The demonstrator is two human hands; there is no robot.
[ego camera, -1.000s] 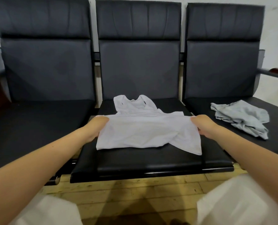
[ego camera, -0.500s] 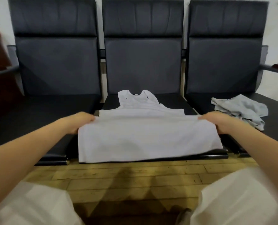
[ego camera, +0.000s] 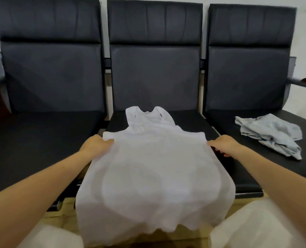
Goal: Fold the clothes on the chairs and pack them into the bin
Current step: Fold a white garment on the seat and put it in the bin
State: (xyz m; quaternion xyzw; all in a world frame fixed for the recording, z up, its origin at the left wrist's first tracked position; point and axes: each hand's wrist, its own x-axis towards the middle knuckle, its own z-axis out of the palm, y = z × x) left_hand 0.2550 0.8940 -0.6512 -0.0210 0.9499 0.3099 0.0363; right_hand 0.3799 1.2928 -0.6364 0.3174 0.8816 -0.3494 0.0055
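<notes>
- We see a white tank top (ego camera: 154, 169) spread over the middle chair (ego camera: 155, 76) at frame centre, its hem hanging past the seat's front edge.
- Our left hand (ego camera: 95, 145) pinches its left side edge.
- Our right hand (ego camera: 223, 144) has curled fingers at its right edge, seemingly gripping it.
- A crumpled grey garment (ego camera: 270, 133) lies on the right chair (ego camera: 249, 56).
</notes>
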